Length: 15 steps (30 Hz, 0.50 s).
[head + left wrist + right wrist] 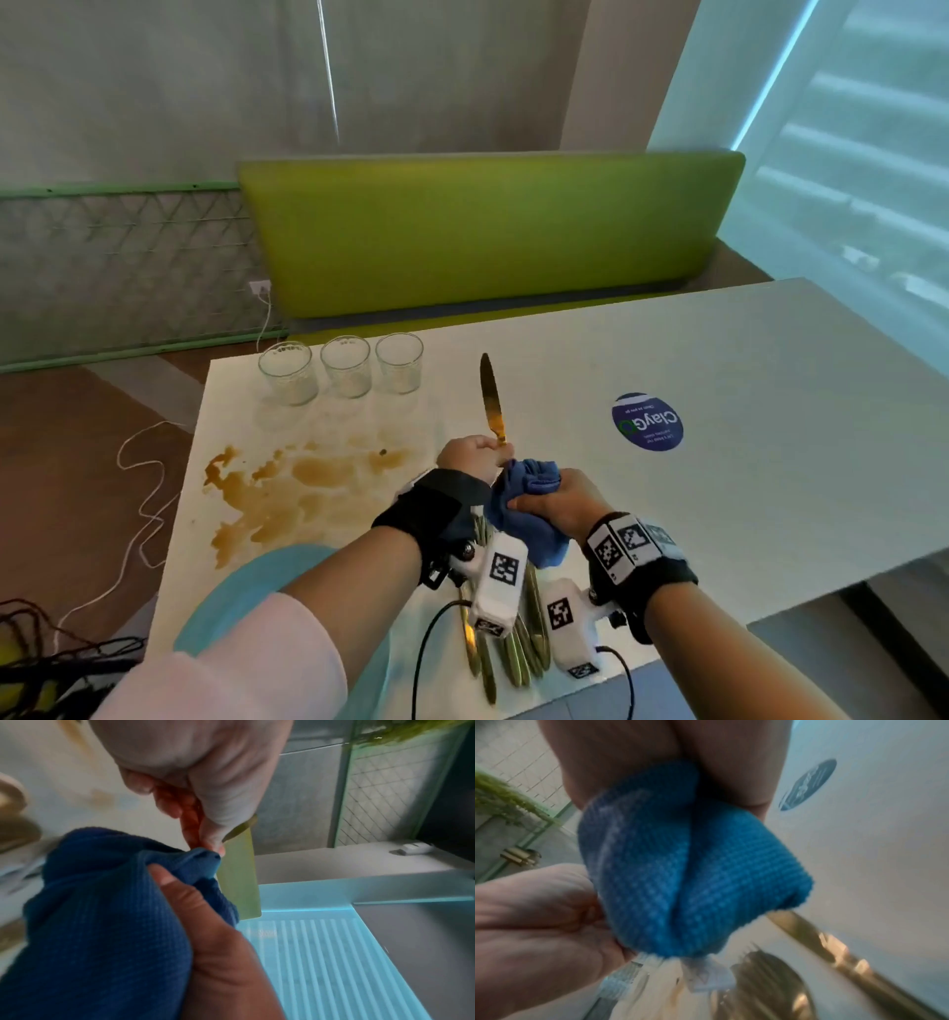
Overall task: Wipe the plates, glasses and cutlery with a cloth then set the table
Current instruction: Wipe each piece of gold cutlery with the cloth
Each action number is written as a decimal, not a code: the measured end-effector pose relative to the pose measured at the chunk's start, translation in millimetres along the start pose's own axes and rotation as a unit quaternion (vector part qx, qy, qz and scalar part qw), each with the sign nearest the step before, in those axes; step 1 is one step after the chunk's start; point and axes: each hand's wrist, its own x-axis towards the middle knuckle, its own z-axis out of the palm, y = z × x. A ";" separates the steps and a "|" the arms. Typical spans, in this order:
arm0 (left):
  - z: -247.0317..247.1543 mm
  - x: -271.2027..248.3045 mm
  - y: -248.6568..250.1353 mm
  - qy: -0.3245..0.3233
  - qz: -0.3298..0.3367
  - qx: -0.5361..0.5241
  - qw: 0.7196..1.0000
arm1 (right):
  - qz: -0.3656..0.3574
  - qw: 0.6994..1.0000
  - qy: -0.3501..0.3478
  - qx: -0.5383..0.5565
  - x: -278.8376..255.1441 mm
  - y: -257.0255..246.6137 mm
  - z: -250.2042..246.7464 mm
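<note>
Above the white surface (719, 437), the left hand (475, 457) pinches a gold knife (491, 398) near the base of its blade, which points up and away. The right hand (557, 501) has its grip clenched round a blue cloth (529, 506) bunched just below the left. Three glasses (346, 366) stand in a row at the far edge, beyond brown stains (287, 488). More gold cutlery (518, 652) lies under the wrists.

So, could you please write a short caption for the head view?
Left hand holds a gold knife upright while the right hand wipes its handle with a blue cloth.
</note>
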 end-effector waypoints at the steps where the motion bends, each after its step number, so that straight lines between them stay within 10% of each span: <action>1: 4.1 -0.3 -0.8 0.008 -0.009 -0.012 1.000 | 0.007 1.000 -0.004 -0.025 -4.8 1.8 -4.2; 7: 12.2 1.4 -13.6 0.040 -0.044 0.008 0.998 | 0.079 0.987 0.036 -0.136 -20.7 37.7 -33.2; 15: 61.7 -19.3 -63.5 -0.077 -0.085 0.337 0.935 | 0.126 0.980 0.114 -0.101 -19.0 64.7 -54.3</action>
